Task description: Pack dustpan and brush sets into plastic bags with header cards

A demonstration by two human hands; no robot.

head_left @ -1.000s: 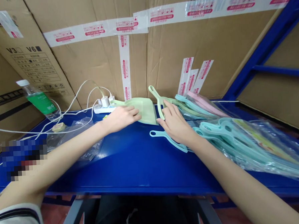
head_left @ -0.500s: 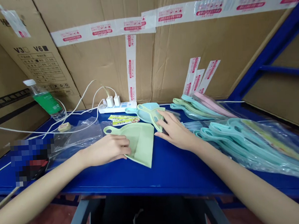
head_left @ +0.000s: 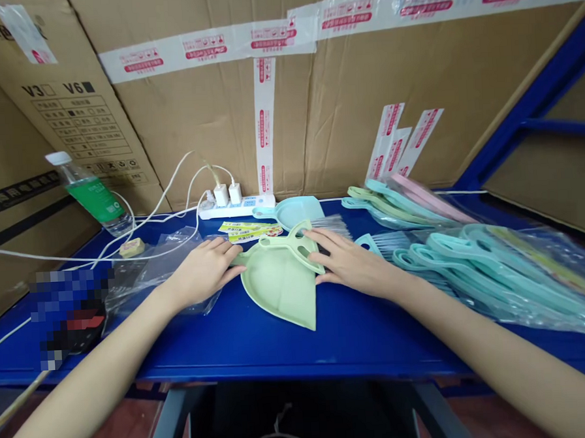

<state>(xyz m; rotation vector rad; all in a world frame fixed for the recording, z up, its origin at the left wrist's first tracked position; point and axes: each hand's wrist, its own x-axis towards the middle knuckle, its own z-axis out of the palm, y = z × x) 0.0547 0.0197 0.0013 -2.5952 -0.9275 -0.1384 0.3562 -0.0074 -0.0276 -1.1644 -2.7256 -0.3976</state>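
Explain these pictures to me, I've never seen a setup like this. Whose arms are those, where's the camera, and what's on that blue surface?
These pictures come from one camera worn on a person's head, looking forward and down, so you see roughly what they see. There is no machine here; the arms are that person's own.

Their left hand and right hand are on either side of a pale green plastic dustpan, with a matching brush lying across its top. I can't tell how firmly it is held.

This is all on a blue metal shelf. To the right lie teal plastic pieces in clear bags. Further back are a white power strip, a water bottle and cardboard boxes.
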